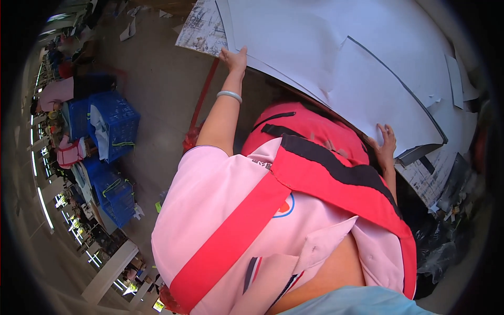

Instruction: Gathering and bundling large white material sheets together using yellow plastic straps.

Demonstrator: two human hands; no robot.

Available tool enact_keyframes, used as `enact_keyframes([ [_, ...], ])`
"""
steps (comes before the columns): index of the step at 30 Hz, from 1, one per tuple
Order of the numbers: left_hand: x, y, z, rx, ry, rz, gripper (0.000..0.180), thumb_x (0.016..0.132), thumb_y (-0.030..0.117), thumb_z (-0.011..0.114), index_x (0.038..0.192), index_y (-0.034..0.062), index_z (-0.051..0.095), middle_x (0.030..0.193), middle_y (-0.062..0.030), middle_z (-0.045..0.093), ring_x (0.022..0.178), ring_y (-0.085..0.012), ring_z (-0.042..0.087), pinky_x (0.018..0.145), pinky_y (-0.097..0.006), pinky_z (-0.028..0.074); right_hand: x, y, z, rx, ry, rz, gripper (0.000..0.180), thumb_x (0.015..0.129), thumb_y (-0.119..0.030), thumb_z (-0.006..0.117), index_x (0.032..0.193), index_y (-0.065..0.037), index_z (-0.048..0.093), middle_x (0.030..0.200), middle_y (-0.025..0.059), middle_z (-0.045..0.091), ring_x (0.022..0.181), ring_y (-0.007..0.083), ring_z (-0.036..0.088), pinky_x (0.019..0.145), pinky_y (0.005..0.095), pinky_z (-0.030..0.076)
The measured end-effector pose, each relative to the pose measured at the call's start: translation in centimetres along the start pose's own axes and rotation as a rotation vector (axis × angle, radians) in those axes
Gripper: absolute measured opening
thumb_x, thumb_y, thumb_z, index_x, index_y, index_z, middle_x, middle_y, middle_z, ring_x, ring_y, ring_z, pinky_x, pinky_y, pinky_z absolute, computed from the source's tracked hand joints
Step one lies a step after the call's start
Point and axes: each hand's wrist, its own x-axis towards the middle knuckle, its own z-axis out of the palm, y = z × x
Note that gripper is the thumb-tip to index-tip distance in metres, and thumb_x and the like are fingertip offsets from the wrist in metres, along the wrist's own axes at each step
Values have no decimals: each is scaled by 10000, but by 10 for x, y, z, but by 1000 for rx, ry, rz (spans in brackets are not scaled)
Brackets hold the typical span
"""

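A large white sheet lies over a table in front of me, with another white sheet with a dark edge on top of it to the right. At the left end of the near edge, my left hand touches the sheet's border with its visible fingers apart. Farther right along that edge, my right hand rests against the sheets, fingers spread. The undersides of both hands are hidden, and neither visibly lifts anything.
The tabletop shows worn, printed boards under the sheets. Dark plastic lies at the lower right. Blue crates stand on the floor at left, near a person in pink. A red bundle sits below the table edge.
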Motion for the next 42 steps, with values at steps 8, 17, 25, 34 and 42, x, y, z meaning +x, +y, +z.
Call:
enact_keyframes([
  [8, 54, -18, -10, -170, -347, -202, 517, 714, 204, 825, 1101, -74, 625, 1265, -225, 572, 1197, -284, 538, 999, -397, 435, 14, 56, 20, 306, 246, 386, 326, 903, -231, 678, 1186, -74, 645, 1134, 102, 564, 974, 218, 587, 880, 340, 477],
  [17, 64, -13, 5, -36, -243, 147, 576, 706, 157, 813, 1223, 35, 590, 1133, -224, 602, 1102, -345, 572, 968, -409, 460, 25, 49, 21, 150, 201, 450, 353, 868, -231, 700, 1166, -63, 614, 1140, 120, 564, 1051, 262, 568, 941, 374, 451],
  [25, 63, -15, 7, -215, -303, -84, 548, 862, 105, 626, 1334, -43, 391, 1215, -297, 582, 1128, -406, 579, 961, -447, 461, 59, -59, 38, 8, 217, 47, 447, 872, -280, 687, 1280, -135, 578, 1367, 175, 475, 1266, 355, 438, 1066, 450, 333],
  [34, 1, 8, 20, -327, -534, -55, 423, 923, 86, 579, 1266, -47, 372, 1178, -237, 571, 1046, -330, 612, 787, -400, 551, 58, -17, 40, 24, 269, 57, 362, 860, -191, 678, 1207, -115, 606, 1231, 149, 570, 1167, 326, 517, 995, 417, 400],
  [42, 51, -23, -11, -250, -356, -2, 641, 835, 215, 703, 1352, -8, 398, 1012, -189, 664, 975, -322, 642, 891, -419, 484, 81, -75, 30, -55, 307, -13, 378, 858, -214, 703, 1210, -128, 600, 1260, 133, 527, 1192, 323, 489, 1016, 423, 394],
])
